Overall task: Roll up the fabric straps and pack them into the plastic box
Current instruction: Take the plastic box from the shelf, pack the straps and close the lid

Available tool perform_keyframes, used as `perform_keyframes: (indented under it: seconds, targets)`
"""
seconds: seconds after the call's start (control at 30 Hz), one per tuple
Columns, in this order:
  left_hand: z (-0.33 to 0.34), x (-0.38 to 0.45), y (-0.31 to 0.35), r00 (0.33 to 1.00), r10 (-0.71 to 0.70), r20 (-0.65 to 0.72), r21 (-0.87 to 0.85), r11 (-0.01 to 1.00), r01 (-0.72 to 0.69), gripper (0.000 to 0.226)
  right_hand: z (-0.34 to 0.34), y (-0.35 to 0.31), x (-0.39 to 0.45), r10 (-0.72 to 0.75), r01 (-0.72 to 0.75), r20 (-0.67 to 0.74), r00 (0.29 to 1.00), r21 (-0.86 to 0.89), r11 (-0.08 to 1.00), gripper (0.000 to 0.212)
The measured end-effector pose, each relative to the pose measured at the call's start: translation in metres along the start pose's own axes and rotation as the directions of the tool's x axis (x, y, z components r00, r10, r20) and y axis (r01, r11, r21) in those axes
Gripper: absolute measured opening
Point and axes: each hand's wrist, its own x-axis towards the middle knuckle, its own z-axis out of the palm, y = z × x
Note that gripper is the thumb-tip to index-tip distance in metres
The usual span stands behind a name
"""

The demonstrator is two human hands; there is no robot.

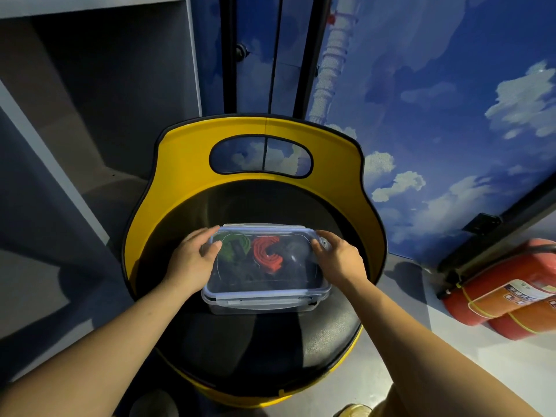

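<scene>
A clear plastic box sits on the black seat of a yellow-backed chair, with its translucent lid lying on top. Through the lid two rolled fabric straps show side by side in the far half of the box: a green strap to the left and a red strap to the right (a darker shape beside the red one is too dim to make out).

The left hand rests on the lid's left edge, its thumb curled over the top and its fingers reaching along the far corner. The right hand grips the right end of the box, fingers bent around the side latch. Both bare forearms stretch in from the bottom corners.

Behind the chair stands a wall with a blue sky-and-cloud print. Two red fire extinguishers lie on the floor to the right, and a grey cabinet fills the left side.
</scene>
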Motion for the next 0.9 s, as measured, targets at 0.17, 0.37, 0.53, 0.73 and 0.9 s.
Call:
perform_keyframes:
  seconds: [0.17,0.37,0.53,0.73,0.9]
  targets:
    - [0.002,-0.005,0.002,0.985,0.129,0.114,0.363,0.918,-0.162,0.052,0.004,0.004,-0.002,-0.013,0.013,0.001,1.0,-0.101,0.995,0.05]
    - [0.004,-0.003,0.009,0.847,0.459,0.269,0.479,0.699,-0.531,0.043,0.009,0.005,-0.004,-0.179,0.154,-0.158,0.971,-0.154,0.976,0.039]
    - [0.007,-0.014,0.023,0.828,0.391,0.402,0.381,0.751,-0.54,0.065,0.007,0.012,-0.01,-0.341,0.312,-0.175,0.923,-0.176,0.934,0.021]
    - [0.003,-0.026,0.02,0.724,0.225,0.652,0.583,0.461,-0.668,0.133,-0.024,0.04,-0.035,-0.512,0.523,0.111,0.852,-0.132,0.842,0.053]
    - [0.01,-0.028,0.015,0.742,0.278,0.611,0.581,0.48,-0.658,0.106,-0.025,0.061,-0.049,-0.568,0.62,0.275,0.776,-0.168,0.766,0.089]
